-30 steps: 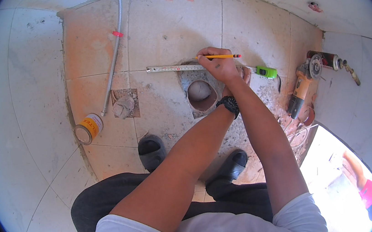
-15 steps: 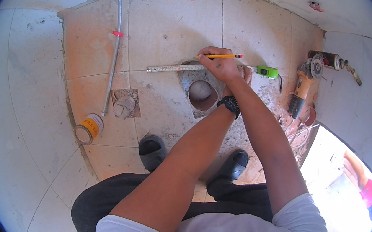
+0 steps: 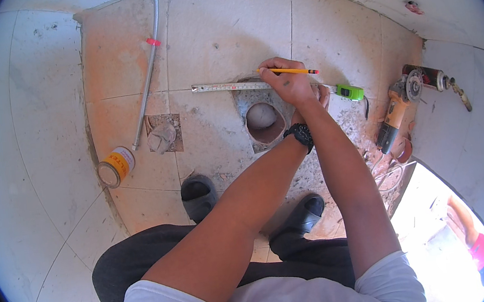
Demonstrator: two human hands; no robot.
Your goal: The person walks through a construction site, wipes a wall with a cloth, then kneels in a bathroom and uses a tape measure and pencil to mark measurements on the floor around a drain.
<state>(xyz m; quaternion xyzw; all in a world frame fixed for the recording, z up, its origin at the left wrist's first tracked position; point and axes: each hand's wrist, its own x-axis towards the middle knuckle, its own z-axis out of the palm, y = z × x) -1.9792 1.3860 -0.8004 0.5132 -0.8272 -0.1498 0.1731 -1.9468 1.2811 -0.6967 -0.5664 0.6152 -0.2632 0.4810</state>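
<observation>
My right hand (image 3: 289, 83) is closed around a yellow pencil (image 3: 295, 71), its tip near the far edge of a tape measure's drawn-out blade (image 3: 217, 87). That blade lies across the floor tiles, along the far side of a round drain hole (image 3: 265, 118) with a pale rounded lump inside. My left forearm, wearing a black watch (image 3: 301, 137), crosses beneath the right one. Mostly hidden behind the right wrist, my left hand (image 3: 323, 96) has its fingers bent at the tape, beside the green tape case (image 3: 349, 92).
An angle grinder (image 3: 395, 109) and a torch canister (image 3: 424, 76) lie at the right wall. Leftward are a yellow-and-white can (image 3: 116, 167), a flexible hose (image 3: 149, 78) and a square cutout with a plugged pipe (image 3: 162, 137). Another person's arm (image 3: 464, 221) shows at the lower right doorway.
The pencil and right hand have shifted very slightly, the tip a touch farther from me. Tape, left hand and surrounding objects keep their places.
</observation>
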